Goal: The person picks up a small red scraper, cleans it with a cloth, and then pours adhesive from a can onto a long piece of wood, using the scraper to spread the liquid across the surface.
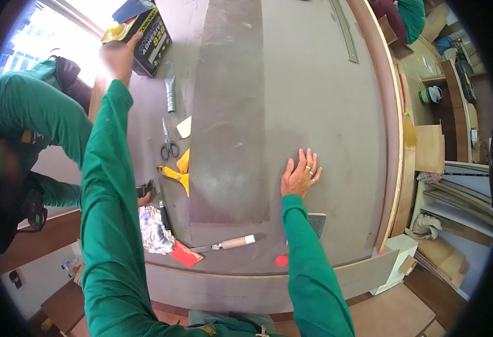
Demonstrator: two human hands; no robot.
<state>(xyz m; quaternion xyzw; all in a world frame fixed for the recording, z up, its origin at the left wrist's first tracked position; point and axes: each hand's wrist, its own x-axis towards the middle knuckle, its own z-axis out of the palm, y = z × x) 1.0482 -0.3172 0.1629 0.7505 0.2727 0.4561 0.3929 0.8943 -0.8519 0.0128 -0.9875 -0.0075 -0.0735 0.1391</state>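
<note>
1. Across the worker's front: bench (325,101), wide and grey-brown. Good footing for a reach, provided the body weight stays over it.
2. Darker band (229,112), running lengthwise up the middle. Cannot tell whether sheet or coating; I would carry nothing low over it.
3. Black-and-yellow tin (152,45), at the bench's far left edge. Judgement: steady it by its body, away from the edge, before putting force on its top.
4. Left hand (120,62), at the tin's near upper side, a finger against it. Partly blurred; cannot tell if it grips.
5. Right hand (301,178), palm down on the bench, fingers spread, holding nothing. A sound brace for the long reach.
6. Scissors (169,147), beneath the reach line, near the left sleeve. Best moved aside: sleeve could snag.
</note>
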